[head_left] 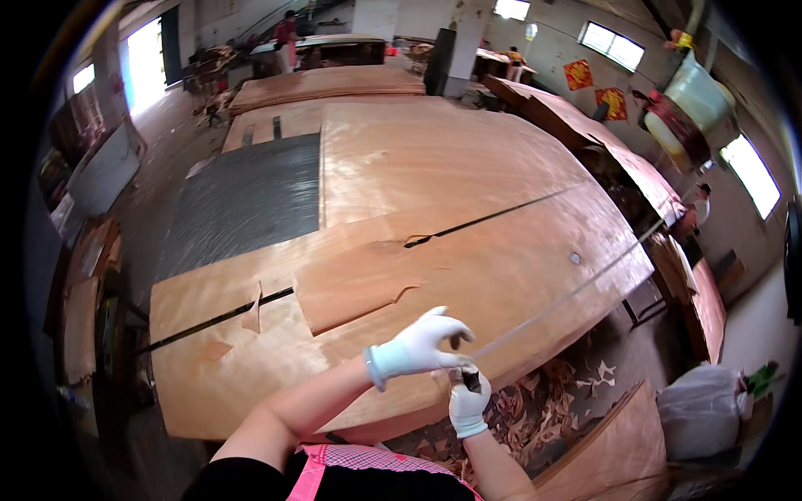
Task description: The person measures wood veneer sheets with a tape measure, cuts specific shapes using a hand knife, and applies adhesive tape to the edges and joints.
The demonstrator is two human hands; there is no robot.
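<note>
My left hand (422, 344), in a white glove with a pale blue cuff, is over the near edge of a large wood veneer sheet (501, 275). Its fingers are curled, and their tips meet my right hand at the lower end of a thin, pale, tape-like strip (568, 292). The strip runs slantwise up to the right across the sheet. My right hand (468, 405), gloved alike, is closed just beyond the edge. A small dark patch shows among its fingers; what it is I cannot make out. A loose veneer piece (359, 288) lies left of the hands.
Dark gaps (493, 217) cross the veneer, beside a black sheet (242, 200). Veneer scraps (535, 409) litter the floor below the right edge. A veneer stack (610, 442) and a white bag (702, 409) stand at right. Other people (286, 37) are farther off.
</note>
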